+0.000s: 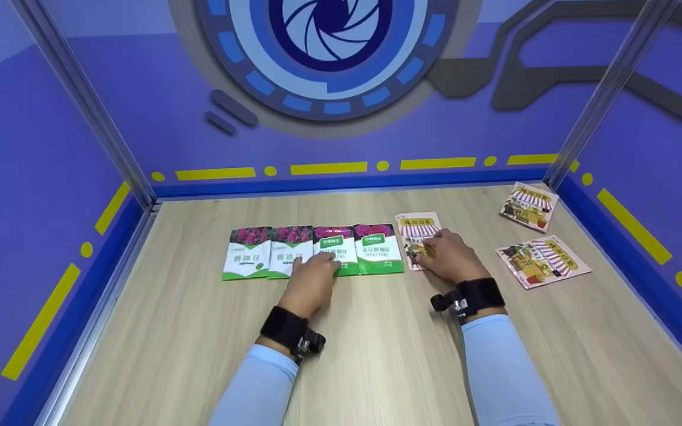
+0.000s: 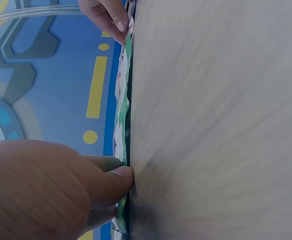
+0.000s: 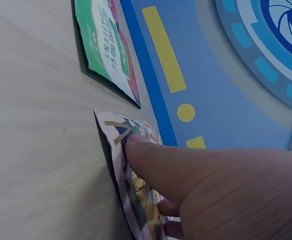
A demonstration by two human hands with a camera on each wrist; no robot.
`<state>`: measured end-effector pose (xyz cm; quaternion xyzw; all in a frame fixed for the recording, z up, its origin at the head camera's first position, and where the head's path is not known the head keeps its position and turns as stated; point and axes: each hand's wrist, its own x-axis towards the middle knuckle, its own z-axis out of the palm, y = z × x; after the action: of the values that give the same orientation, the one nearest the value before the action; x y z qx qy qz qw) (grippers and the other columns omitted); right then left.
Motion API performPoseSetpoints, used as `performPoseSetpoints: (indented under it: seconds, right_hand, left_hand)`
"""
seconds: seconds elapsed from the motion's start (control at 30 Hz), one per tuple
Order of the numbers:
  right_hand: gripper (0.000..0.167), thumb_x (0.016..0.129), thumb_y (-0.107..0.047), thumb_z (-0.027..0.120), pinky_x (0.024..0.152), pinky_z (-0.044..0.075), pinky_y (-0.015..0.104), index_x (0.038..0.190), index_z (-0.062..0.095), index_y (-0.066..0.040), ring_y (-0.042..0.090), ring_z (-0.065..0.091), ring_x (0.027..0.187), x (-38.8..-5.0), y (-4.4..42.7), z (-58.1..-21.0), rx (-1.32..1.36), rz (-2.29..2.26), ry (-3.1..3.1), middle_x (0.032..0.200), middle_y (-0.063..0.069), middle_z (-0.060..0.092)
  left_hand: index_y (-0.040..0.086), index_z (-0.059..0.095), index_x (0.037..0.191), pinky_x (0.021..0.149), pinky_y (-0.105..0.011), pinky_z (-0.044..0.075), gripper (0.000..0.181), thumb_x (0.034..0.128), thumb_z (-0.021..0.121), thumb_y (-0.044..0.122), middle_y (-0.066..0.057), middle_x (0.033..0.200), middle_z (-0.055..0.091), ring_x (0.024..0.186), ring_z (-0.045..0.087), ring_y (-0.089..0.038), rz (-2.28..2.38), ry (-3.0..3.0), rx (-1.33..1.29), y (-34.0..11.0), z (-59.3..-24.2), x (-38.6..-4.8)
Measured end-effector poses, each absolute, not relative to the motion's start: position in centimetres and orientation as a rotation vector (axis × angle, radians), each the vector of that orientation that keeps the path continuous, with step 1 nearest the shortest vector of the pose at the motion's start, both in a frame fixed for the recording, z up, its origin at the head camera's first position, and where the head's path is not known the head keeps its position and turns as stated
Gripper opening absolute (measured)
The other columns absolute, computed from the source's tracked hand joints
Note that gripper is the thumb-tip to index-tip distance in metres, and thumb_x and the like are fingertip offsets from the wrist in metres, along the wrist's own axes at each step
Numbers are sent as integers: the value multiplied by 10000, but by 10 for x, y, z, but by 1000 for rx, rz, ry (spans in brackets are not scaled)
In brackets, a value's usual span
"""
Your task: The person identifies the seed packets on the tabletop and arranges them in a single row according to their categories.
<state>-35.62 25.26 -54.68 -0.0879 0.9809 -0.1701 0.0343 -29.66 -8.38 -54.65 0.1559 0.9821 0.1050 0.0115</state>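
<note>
A row of green-and-white seed packets lies flat: two with tall pink flowers, the outer one [image 1: 247, 255] at the left, then two with round magenta blooms, the last one [image 1: 379, 251] at the right. My left hand [image 1: 310, 284] rests its thumb and fingertips on the middle packets of the row, beside the inner tall-flower packet [image 1: 285, 253]. To the row's right lies a pink packet with a striped awning [image 1: 417, 229]. My right hand [image 1: 454, 261] presses its thumb [image 3: 141, 150] and fingers on that packet, covering its lower right part.
Two more awning packets lie on the right of the wooden table [image 1: 388, 355]: one [image 1: 529, 207] near the back corner, another [image 1: 543, 261] turned at an angle closer in. Blue printed panels [image 1: 341, 142] wall the back and both sides.
</note>
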Motion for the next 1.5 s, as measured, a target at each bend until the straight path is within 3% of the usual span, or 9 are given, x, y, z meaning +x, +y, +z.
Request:
performPoseSetpoints:
  seconds: [0.67, 1.5]
  right_hand:
    - [672, 1051, -490, 788, 1126, 530, 759, 1547, 678, -51, 501, 578, 1410, -354, 247, -549, -272, -549, 3025, 1520, 286, 599]
    - [608, 1045, -427, 799, 1126, 525, 776, 1512, 703, -49, 528, 562, 1444, -355, 245, -549, -312, -550, 3045, 1548, 276, 605]
  left_hand:
    - [142, 734, 1524, 1317, -758, 373, 521, 1049, 670, -62, -98, 1678, 625, 1588, 574, -334, 335, 3044, 463, -82, -546, -297]
    - [142, 732, 1523, 1310, -769, 372, 539, 1031, 669, -68, -93, 1681, 624, 1592, 569, -329, 328, 3050, 507, -85, -547, -298]
